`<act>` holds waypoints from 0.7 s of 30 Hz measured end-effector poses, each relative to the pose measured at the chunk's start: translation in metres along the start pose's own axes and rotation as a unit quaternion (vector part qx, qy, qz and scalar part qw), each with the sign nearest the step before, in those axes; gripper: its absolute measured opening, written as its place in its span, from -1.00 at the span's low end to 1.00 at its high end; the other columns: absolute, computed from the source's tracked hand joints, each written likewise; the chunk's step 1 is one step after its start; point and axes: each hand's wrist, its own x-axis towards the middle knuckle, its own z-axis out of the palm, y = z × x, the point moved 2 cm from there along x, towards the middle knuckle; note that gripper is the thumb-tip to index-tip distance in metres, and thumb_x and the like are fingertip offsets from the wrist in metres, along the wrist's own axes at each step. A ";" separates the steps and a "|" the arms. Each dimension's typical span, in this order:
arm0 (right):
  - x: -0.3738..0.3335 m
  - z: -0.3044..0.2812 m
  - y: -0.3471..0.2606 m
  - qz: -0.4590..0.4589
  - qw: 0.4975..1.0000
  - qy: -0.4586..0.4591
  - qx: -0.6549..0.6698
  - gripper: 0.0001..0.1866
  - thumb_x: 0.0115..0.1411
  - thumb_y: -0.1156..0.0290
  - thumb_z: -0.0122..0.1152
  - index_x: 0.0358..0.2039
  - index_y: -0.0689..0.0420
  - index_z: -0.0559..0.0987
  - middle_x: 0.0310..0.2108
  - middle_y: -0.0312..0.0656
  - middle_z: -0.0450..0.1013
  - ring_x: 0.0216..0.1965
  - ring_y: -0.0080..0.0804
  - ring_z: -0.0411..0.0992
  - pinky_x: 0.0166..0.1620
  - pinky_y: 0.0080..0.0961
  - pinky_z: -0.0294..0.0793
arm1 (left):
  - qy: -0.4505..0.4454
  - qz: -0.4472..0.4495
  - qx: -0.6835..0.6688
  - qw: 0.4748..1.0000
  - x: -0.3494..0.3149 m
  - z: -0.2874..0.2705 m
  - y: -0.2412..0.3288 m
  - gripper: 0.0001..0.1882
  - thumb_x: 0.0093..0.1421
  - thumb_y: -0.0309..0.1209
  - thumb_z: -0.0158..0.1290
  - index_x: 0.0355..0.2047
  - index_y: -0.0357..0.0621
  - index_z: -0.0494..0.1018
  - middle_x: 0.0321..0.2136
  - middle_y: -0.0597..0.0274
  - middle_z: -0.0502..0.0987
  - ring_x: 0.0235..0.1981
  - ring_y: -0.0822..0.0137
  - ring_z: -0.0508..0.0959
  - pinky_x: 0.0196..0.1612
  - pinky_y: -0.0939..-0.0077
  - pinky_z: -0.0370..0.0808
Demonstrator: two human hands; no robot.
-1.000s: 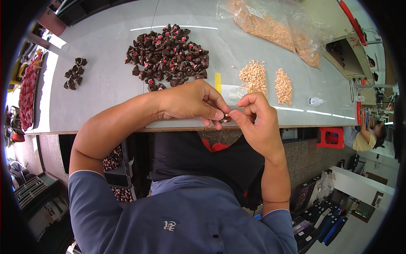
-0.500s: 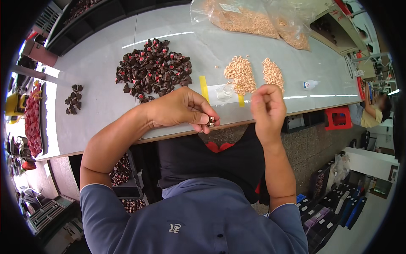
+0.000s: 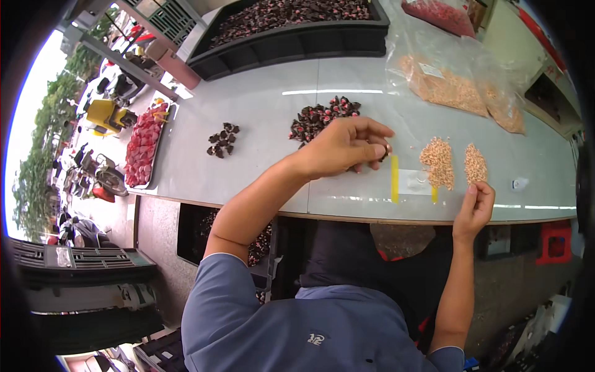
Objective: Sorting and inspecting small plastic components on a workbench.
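Observation:
My left hand (image 3: 344, 147) is raised over the near side of a heap of dark, angular pieces with pink-red spots (image 3: 315, 119). Between its thumb and fingers it pinches one small dark piece (image 3: 385, 154), mostly hidden by the fingertips. The thumb and fingertips of my right hand (image 3: 476, 208) are pressed together at the near end of a narrow pile of pale chips (image 3: 475, 162). Whatever they hold is too small to make out. A larger pile of pale chips (image 3: 437, 160) lies between the hands, beside a white sheet (image 3: 412, 182) with yellow tape (image 3: 395, 180).
Left on the table sits a small cluster of dark pieces (image 3: 223, 140). A black tray (image 3: 291, 44) of dark pieces stands at the back, clear bags of chips (image 3: 446, 84) at the back right. A small white bottle (image 3: 519, 184) is at the right, a tray of red pieces (image 3: 147, 146) far left.
The view has swung left. My left hand has moved forward with its dark piece, now over the heap's near side. My right hand has gone to the near end of the narrow chip pile.

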 end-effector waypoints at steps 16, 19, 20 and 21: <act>0.006 0.018 -0.019 -0.051 0.998 -0.038 -0.026 -0.87 0.32 0.43 0.19 -0.26 0.23 0.52 -0.52 -0.39 0.39 -0.51 -0.70 0.26 -0.45 -0.67 0.22 | 0.415 0.067 0.692 0.586 -0.118 -0.154 -0.051 -0.64 0.18 -0.41 0.21 0.00 -0.16 0.51 -0.15 0.12 0.62 0.04 0.05 0.52 0.10 0.14 0.40; 0.005 0.018 -0.019 -0.062 0.998 -0.023 -0.024 -0.88 0.30 0.43 0.21 -0.29 0.22 0.52 -0.57 -0.40 0.40 -0.54 -0.71 0.28 -0.49 -0.68 0.20 | 0.345 0.111 0.571 0.737 -0.095 -0.121 -0.037 -0.67 0.17 -0.40 0.25 -0.07 -0.20 0.53 -0.17 0.05 0.57 -0.08 0.06 0.55 0.00 0.22 0.47; 0.005 0.016 -0.018 -0.066 0.997 -0.021 -0.027 -0.88 0.30 0.44 0.21 -0.29 0.22 0.51 -0.57 -0.40 0.40 -0.54 -0.72 0.28 -0.49 -0.69 0.20 | 0.322 0.106 0.536 0.773 -0.089 -0.108 -0.034 -0.69 0.16 -0.40 0.25 -0.09 -0.20 0.54 -0.20 0.06 0.57 -0.13 0.08 0.57 -0.03 0.22 0.48; 0.004 0.016 -0.019 -0.067 0.997 -0.023 -0.031 -0.88 0.30 0.44 0.21 -0.29 0.22 0.51 -0.57 -0.40 0.40 -0.54 -0.72 0.28 -0.49 -0.69 0.20 | 0.322 0.106 0.532 0.776 -0.087 -0.102 -0.034 -0.69 0.16 -0.40 0.25 -0.09 -0.20 0.54 -0.20 0.06 0.57 -0.13 0.08 0.57 -0.03 0.22 0.48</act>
